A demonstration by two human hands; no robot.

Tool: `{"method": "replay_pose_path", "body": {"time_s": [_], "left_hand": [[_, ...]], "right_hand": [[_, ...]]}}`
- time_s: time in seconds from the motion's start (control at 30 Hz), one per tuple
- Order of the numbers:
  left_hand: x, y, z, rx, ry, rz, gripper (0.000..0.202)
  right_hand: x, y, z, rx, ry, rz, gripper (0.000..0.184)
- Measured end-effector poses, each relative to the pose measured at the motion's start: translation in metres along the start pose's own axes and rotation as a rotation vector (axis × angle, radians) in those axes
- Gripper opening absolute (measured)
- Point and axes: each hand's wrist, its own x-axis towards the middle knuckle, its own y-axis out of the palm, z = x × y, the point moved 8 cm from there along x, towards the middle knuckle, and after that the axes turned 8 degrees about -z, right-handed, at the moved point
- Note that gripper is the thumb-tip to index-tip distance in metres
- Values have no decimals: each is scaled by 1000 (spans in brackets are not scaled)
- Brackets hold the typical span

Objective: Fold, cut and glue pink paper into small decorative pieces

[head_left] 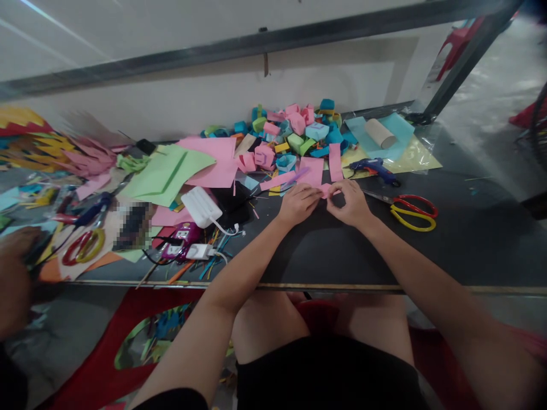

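A small piece of pink paper (pixel 325 190) is pinched between my two hands over the dark table. My left hand (pixel 300 203) grips its left side with fingers closed. On the other side my right hand (pixel 349 200) holds it between thumb and forefinger, the fingers curled into a ring. Just behind the hands lie a pink sheet (pixel 311 169) and a pink strip (pixel 335 162). Scissors (pixel 412 212) with one red and one yellow handle rest right of my right hand, their blades partly behind it. Near them sits a blue glue gun (pixel 376 168).
Folded paper pieces in several colours (pixel 299 128) are heaped at the back. A cardboard tube (pixel 380 134) lies on blue paper at the right. To the left are green sheets (pixel 166 171), a white power adapter (pixel 200 206), a purple power strip (pixel 182 242) and another person's hand (pixel 15 279).
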Motion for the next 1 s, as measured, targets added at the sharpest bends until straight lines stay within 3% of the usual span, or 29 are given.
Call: {"method": "replay_pose_path", "body": {"time_s": [0.37, 0.67, 0.87, 1.0], "left_hand": [[-1, 5, -4, -76, -10, 59, 28], [3, -7, -13, -55, -33, -25, 24], [7, -15, -20, -48, 18, -68, 22], [9, -19, -18, -69, -24, -83, 22]], "right_hand": [[-2, 8, -2, -9, 6, 60, 20], [4, -2, 10, -39, -100, 54, 21], [5, -3, 9, 8, -35, 70, 19], [5, -6, 0, 19, 14, 64, 20]]}}
